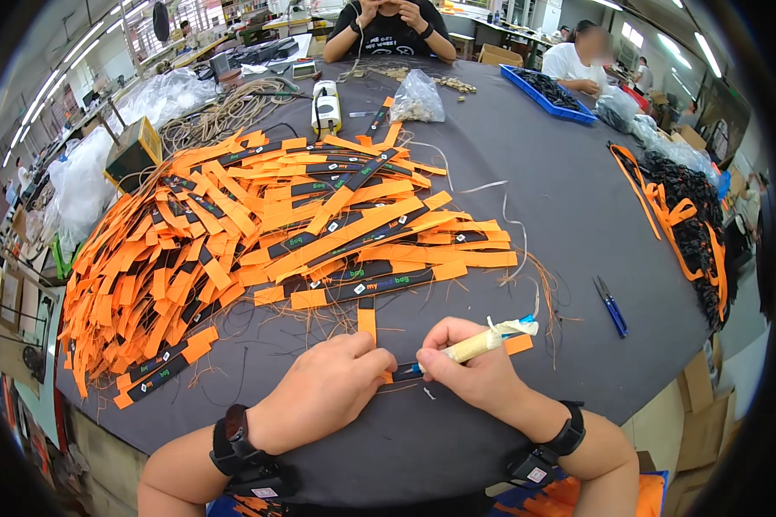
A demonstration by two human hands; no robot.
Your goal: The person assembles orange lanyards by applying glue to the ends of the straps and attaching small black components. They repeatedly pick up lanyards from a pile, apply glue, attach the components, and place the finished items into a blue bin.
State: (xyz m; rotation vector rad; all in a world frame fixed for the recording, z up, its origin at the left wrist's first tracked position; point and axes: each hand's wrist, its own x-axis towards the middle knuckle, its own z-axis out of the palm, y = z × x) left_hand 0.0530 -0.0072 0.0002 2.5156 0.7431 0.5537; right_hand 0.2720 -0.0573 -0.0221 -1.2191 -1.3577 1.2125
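Observation:
My left hand (326,389) presses down on an orange and black fabric strap (405,372) lying on the dark table (526,224) near its front edge. My right hand (472,372) grips a pale stick-like tool (483,341) with a white and blue wrapped tip, and its fingers also touch the same strap. The strap's orange end (518,344) sticks out past my right hand. A big heap of similar orange and black straps (259,233) spreads over the table's left and middle, just beyond my hands.
Blue-handled thread snips (611,307) lie to the right. A pile of black and orange webbing (694,224) sits at the right edge. Farther back stand a clear bag (416,96), a blue tray (547,93), coiled cord (224,112). Two persons sit across the table.

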